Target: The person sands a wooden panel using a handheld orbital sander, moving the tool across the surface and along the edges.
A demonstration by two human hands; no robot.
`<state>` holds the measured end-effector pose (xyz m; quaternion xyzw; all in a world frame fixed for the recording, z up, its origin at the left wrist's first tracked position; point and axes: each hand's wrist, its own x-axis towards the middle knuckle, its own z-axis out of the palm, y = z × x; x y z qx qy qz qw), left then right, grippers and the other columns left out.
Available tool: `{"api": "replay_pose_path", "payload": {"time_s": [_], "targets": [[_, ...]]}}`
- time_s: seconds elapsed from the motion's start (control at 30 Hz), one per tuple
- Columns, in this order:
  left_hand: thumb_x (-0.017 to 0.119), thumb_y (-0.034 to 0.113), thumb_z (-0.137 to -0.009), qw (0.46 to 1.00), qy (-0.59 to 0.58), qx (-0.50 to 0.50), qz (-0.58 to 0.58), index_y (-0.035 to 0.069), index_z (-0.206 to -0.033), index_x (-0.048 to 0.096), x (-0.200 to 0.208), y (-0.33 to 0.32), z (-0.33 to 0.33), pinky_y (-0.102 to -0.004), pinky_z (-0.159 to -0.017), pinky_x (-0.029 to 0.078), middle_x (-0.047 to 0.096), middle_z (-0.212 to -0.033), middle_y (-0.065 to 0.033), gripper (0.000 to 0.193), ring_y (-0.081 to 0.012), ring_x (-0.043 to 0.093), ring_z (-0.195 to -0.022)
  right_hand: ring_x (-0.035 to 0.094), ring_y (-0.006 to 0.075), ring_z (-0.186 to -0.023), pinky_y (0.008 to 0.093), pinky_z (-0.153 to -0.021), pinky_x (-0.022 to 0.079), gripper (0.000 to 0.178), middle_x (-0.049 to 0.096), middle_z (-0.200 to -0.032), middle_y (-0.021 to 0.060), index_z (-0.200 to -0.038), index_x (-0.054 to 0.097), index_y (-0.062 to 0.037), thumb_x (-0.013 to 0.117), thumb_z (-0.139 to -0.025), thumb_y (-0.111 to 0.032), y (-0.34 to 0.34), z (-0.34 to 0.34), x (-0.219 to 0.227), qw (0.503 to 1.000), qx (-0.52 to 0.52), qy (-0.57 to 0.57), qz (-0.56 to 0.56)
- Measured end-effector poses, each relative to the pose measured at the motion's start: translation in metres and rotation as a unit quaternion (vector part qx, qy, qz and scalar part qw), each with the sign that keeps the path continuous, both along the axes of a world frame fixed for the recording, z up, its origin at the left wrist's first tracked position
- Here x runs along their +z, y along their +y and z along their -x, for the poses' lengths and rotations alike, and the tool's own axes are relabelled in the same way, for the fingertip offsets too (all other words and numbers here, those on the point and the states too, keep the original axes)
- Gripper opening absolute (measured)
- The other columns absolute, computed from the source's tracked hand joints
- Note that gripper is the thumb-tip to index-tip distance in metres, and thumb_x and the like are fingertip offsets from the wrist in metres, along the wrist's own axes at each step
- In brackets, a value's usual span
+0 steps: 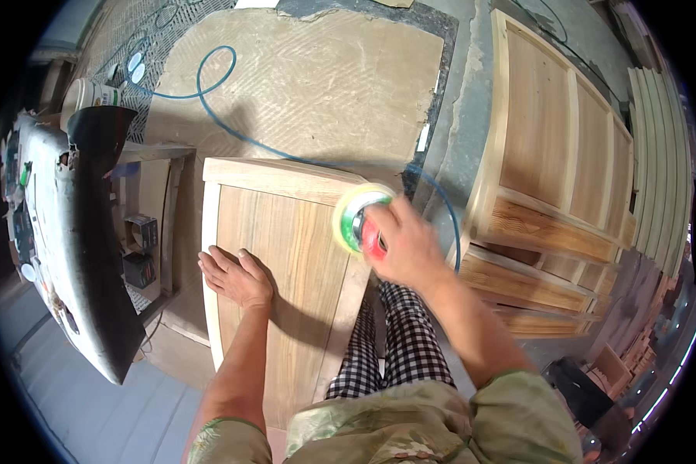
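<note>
In front of me lies a framed wooden panel (286, 224) with pale edges and a streaked brown middle. My left hand (240, 280) rests flat on its left side, fingers spread. My right hand (406, 243) is wrapped round a round sander (359, 224) with a green and red body and a pale yellow pad. The sander sits at the panel's far right corner and is tilted, its edge blurred by motion. A blue air hose (247, 138) runs across the floor beyond the panel and round past my right hand. Where the hose joins the sander is hidden.
Framed wooden panels (549, 147) stand stacked on the right, with long pale boards (657, 155) behind them. A cluttered bench with a dark draped edge (100, 232) is on the left, small boxes (141, 251) on a shelf beside it. A white bucket (93, 94) stands behind.
</note>
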<state>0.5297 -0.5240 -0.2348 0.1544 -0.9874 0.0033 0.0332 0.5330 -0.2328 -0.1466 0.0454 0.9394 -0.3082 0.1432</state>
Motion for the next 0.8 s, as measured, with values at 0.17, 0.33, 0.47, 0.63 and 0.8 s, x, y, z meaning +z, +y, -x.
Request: {"api": "replay_pose_path", "payload": {"time_s": [0.17, 0.33, 0.47, 0.63, 0.8], "targets": [[0.039, 0.040, -0.093, 1.000, -0.012, 0.011, -0.017, -0.001, -0.142, 0.028, 0.000, 0.011, 0.003, -0.0474, -0.113, 0.010, 0.021, -0.150, -0.0221, 0.064, -0.0350, 0.016, -0.140, 0.058, 0.0355, -0.102, 0.0422, -0.086, 0.048, 0.057, 0.057, -0.108, 0.0168, -0.115, 0.053, -0.0118, 0.074, -0.067, -0.035, 0.071, 0.113, -0.019, 0.967, -0.068, -0.234, 0.073], [0.039, 0.039, -0.093, 1.000, -0.002, 0.001, 0.004, -0.001, -0.142, 0.028, 0.005, -0.005, -0.004, -0.0491, -0.113, 0.011, 0.021, -0.150, -0.0231, 0.064, -0.0360, 0.016, -0.140, 0.058, 0.0318, -0.098, 0.0386, -0.084, 0.046, 0.057, 0.058, -0.103, 0.0159, -0.112, 0.054, -0.0073, 0.077, -0.065, -0.028, 0.029, 0.114, -0.008, 0.980, 0.147, -0.091, 0.102], [0.041, 0.037, -0.092, 1.000, -0.016, 0.000, -0.021, -0.001, -0.141, 0.028, 0.003, 0.006, -0.001, -0.0491, -0.113, 0.010, 0.021, -0.149, -0.0237, 0.064, -0.0370, 0.015, -0.139, 0.060, 0.0257, -0.092, 0.0361, -0.078, 0.048, 0.057, 0.061, -0.104, 0.0159, -0.114, 0.052, -0.0077, 0.076, -0.067, -0.031, 0.039, 0.162, -0.034, 0.952, 0.052, -0.275, 0.124], [0.042, 0.034, -0.091, 1.000, -0.012, 0.007, -0.018, -0.002, -0.141, 0.028, 0.011, -0.003, -0.003, -0.0501, -0.113, 0.009, 0.021, -0.149, -0.0239, 0.063, -0.0382, 0.015, -0.139, 0.059, 0.0325, -0.097, 0.0398, -0.083, 0.047, 0.060, 0.060, -0.104, 0.0173, -0.114, 0.053, -0.0094, 0.078, -0.063, -0.030, -0.015, 0.142, -0.013, 0.964, 0.221, -0.074, 0.127], [0.043, 0.036, -0.092, 1.000, 0.015, -0.014, -0.015, 0.000, -0.141, 0.030, 0.003, 0.003, -0.003, -0.0487, -0.112, 0.011, 0.023, -0.148, -0.0236, 0.063, -0.0375, 0.018, -0.138, 0.061, 0.0357, -0.097, 0.0418, -0.084, 0.048, 0.063, 0.061, -0.106, 0.0194, -0.117, 0.054, -0.0083, 0.073, -0.061, -0.031, -0.001, 0.173, -0.017, 0.966, 0.100, -0.205, 0.123]]}}
